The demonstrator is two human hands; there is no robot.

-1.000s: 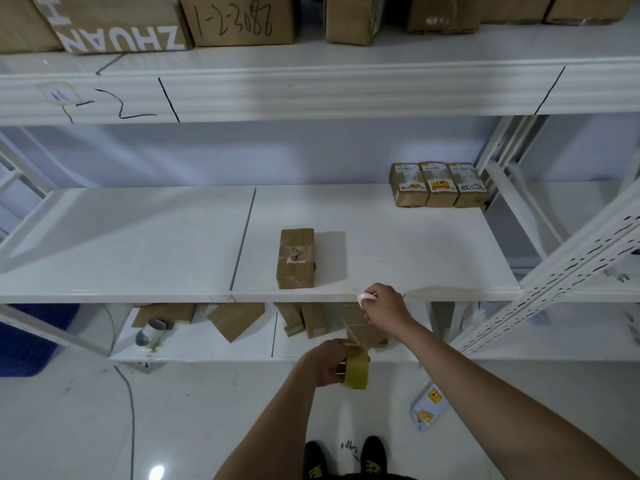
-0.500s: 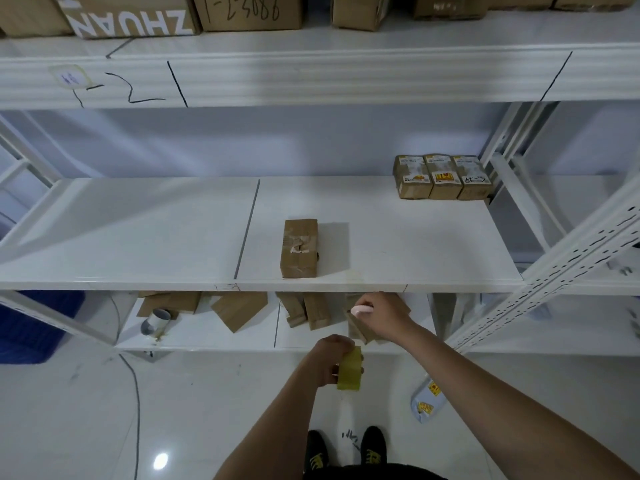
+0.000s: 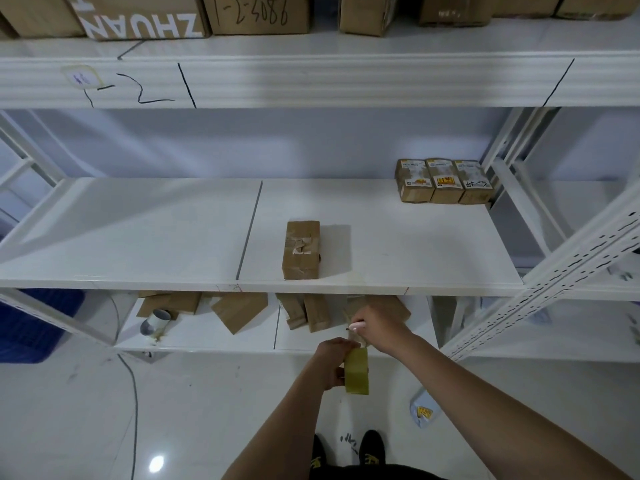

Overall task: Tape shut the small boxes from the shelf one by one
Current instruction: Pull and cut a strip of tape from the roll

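My left hand (image 3: 332,362) grips a yellowish roll of packing tape (image 3: 356,370) below the middle shelf's front edge. Just above it, my right hand (image 3: 381,327) pinches the tape's free end with closed fingers. One small brown box (image 3: 301,249) lies alone near the front of the white middle shelf (image 3: 398,258), with torn tape marks on top. Three small labelled boxes (image 3: 445,181) stand side by side at the shelf's back right. Several more small brown boxes (image 3: 311,311) lie on the lower shelf, partly hidden by the shelf board and my right hand.
Large cartons (image 3: 256,12) sit on the top shelf. A tape roll (image 3: 156,323) lies on the lower shelf at left, a blue crate (image 3: 31,323) stands on the floor far left, a cable (image 3: 133,410) and a small packet (image 3: 424,412) lie on the floor. A perforated white upright (image 3: 554,289) slants at right.
My right hand has dropped from the middle shelf's front edge down to the tape roll. The left hand has kept the roll at about the same place.
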